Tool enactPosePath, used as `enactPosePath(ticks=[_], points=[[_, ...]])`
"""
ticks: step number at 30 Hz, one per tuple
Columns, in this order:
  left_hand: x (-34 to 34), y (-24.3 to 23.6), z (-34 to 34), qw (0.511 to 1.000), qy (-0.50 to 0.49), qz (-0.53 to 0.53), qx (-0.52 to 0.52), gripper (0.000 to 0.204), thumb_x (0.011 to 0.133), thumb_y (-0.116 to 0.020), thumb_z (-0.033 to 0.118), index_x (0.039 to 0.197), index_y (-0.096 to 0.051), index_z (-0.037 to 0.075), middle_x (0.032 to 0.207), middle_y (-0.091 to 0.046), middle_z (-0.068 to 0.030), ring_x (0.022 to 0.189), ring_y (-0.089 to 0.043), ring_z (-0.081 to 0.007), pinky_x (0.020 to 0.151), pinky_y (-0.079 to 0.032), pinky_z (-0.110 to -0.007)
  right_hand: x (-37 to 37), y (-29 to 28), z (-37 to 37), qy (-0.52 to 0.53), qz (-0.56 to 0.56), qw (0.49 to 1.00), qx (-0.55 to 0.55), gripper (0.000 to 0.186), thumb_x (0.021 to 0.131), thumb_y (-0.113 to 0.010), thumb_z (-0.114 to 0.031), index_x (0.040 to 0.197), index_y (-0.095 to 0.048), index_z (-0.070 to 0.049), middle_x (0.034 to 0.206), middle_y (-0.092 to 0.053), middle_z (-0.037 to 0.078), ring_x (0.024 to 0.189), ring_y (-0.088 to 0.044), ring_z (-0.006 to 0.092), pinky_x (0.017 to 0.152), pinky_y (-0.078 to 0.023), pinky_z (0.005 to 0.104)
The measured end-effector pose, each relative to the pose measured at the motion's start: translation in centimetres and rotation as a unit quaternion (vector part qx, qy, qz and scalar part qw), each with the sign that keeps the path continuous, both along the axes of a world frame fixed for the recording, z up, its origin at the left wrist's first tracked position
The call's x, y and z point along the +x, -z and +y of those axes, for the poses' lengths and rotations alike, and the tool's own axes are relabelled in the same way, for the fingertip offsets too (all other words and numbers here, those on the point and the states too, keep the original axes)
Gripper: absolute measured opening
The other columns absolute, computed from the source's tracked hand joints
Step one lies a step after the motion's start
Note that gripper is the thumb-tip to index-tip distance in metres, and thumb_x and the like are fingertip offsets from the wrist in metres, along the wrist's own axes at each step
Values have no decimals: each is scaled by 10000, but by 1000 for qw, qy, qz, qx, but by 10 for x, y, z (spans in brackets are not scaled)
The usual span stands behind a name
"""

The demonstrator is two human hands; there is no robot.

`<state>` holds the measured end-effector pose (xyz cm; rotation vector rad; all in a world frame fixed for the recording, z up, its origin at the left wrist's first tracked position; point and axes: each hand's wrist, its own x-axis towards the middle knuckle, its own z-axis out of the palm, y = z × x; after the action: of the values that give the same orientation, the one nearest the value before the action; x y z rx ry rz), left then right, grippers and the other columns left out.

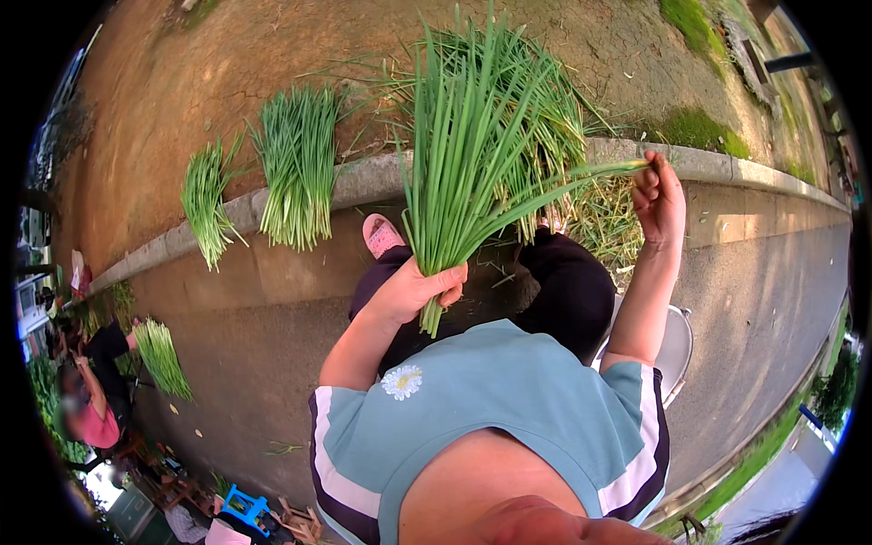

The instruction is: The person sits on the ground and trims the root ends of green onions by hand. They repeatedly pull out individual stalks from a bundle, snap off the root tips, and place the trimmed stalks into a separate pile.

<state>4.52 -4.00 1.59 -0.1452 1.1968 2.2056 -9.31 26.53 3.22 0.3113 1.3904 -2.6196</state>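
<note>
My left hand [422,292] is closed round the lower stems of a thick bunch of garlic chives [459,182], held over my lap with the green leaves pointing away from me. Out to the right, my raised right hand [660,195] pinches the yellowish tip of a long leaf [595,171]. That leaf stretches across from the bunch and still joins it. Beyond the bunch, partly hidden by it, a larger loose pile of chives [559,113] lies over the kerb. Pale trimmed leaves [618,218] are scattered to the right of the pile.
Two laid-out bunches of chives, a wide one [300,154] and a smaller one [207,195], rest across the stone kerb [372,177] at left. Another person [95,409] sits far left near more chives [162,359]. A blue stool [245,509] stands lower left; a pale round-edged object [672,350] is beside me.
</note>
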Motion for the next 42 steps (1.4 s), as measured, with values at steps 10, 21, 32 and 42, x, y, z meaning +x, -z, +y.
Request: enactPosePath(ticks=[10, 21, 32, 42], points=[[0, 13, -22, 975, -79, -59, 197, 202, 812, -499, 259, 811, -434, 67, 494, -404, 5, 443, -391, -93, 438, -337, -240, -29, 19, 7, 112, 47, 950, 287, 179, 791, -545, -162, 901, -579, -25, 713, -579, -1, 591, -512, 44, 465, -389, 160], [-2, 24, -55, 798, -293, -100, 517, 196, 817, -487, 288, 754, -443, 108, 459, -341, 32, 399, -335, -73, 405, -284, -198, -56, 142, 28, 4, 57, 751, 658, 302, 735, -568, -153, 1024, -536, -73, 896, -596, 64, 768, -576, 134, 679, -438, 250], [-3, 24, -60, 817, -322, 46, 477, 330, 807, -498, 332, 594, -341, 134, 397, -312, 47, 343, -272, -64, 389, -250, -207, -48, 152, -64, -154, 151, 548, 808, 386, 771, -491, -320, 1102, -455, -126, 1038, -506, 63, 947, -487, 237, 749, -424, 345], [-3, 26, -67, 817, -314, -73, 479, 325, 862, -373, 316, 601, -321, 129, 404, -299, 39, 343, -280, -68, 396, -269, -213, -89, 166, -55, -77, 151, 467, 868, 349, 749, -508, -287, 1073, -478, -163, 1055, -479, 50, 979, -441, 226, 759, -398, 347]])
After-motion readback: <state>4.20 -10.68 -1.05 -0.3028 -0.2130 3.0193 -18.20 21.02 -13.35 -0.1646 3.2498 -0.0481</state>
